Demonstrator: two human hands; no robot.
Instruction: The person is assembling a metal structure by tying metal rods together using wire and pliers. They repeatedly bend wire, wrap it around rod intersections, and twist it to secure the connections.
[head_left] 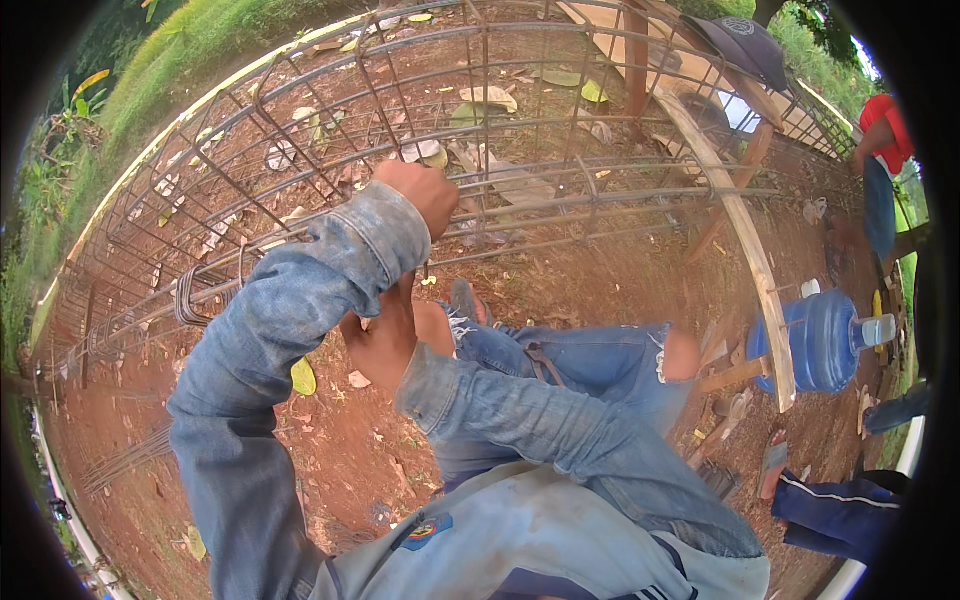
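A long rebar cage of steel bars and square stirrups stretches across the far side in front of me. My left hand is closed in a fist at the cage's nearer long bars. Its fingers curl away from view, so what they hold is hidden. Just below it, my right hand reaches up with bent fingers, partly covered by my left sleeve. Anything in its grip cannot be made out. Several stirrups stand bunched together on the bars left of my hands.
A wooden stick leans across the cage at the right, near a blue water jug. A dark cap rests on the wooden support behind. A person in red stands at the far right. Loose rods lie on the soil at left.
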